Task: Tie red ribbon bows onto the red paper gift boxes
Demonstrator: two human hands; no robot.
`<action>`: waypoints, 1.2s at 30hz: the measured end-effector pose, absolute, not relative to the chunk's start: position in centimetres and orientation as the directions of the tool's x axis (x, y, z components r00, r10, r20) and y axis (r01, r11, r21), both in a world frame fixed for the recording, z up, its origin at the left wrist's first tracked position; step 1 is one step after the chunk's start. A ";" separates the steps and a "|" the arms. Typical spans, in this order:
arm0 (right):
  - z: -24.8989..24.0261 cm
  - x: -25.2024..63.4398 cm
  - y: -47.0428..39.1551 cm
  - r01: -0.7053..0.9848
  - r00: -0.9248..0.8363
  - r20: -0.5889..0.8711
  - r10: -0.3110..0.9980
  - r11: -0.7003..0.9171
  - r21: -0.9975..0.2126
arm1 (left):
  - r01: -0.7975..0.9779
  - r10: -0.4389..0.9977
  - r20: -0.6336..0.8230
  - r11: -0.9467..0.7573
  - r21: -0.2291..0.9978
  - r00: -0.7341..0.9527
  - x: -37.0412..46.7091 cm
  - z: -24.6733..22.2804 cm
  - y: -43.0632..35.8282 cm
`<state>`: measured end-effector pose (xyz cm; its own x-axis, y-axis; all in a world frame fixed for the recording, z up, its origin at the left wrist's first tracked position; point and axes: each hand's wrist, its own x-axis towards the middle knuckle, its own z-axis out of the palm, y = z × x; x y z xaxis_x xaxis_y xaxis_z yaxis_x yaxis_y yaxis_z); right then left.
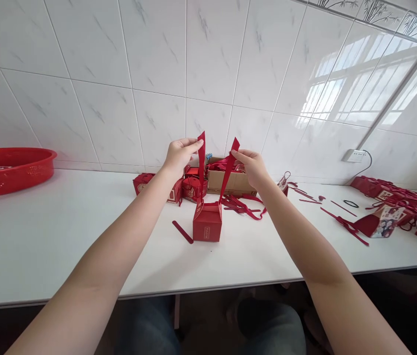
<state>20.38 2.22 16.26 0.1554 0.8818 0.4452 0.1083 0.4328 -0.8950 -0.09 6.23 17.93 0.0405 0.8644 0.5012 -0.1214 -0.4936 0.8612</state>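
Observation:
A small red gift box [207,227] stands upright on the white table, its sides sloping in toward the top. A red ribbon [226,172] rises from its top in two strands, spread into a V. My left hand [181,155] pinches the left strand near its upper end. The right strand's end is pinched between the thumb and fingers of my right hand [251,165]. Both hands are raised above the box, apart from it. To the box's left lies a flat dark red strip [183,231].
Behind are more red boxes [193,189] and a cardboard box [230,182] of red ribbons. Loose ribbons [243,204] lie in front of it. A red plastic basin [12,172] sits at left. Several red boxes [411,207] and a photo tag [389,222] are at right. A tiled wall [156,59] rises behind.

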 end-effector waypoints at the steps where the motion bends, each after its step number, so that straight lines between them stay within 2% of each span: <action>1: 16.4 20.3 2.1 0.104 0.155 0.446 0.881 0.435 -0.895 | -0.113 0.864 0.502 -0.496 0.861 0.037 -0.1 18.0 6.1; 10: 16.9 19.9 1.3 0.121 0.154 0.452 0.878 0.438 -0.891 | -0.100 0.871 0.488 -0.482 0.871 0.053 0.0 18.1 5.2; 19: 16.6 20.2 1.7 -0.004 0.081 0.431 0.899 0.432 -0.902 | -0.106 0.857 0.512 -0.504 0.857 0.067 0.3 18.1 4.8; 27: 16.4 19.8 1.7 -0.075 0.055 0.420 0.906 0.423 -0.903 | -0.043 0.847 0.521 -0.519 0.853 0.106 1.3 18.9 4.4; 36: 17.0 19.7 1.4 -0.098 0.068 0.432 0.899 0.437 -0.894 | -0.026 0.852 0.497 -0.500 0.866 0.164 1.5 18.8 3.9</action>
<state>19.72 1.37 16.96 0.0681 0.8993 0.4321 -0.0979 0.4370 -0.8941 1.55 3.95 18.77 0.1640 0.8522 0.4969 -0.0258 -0.4998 0.8657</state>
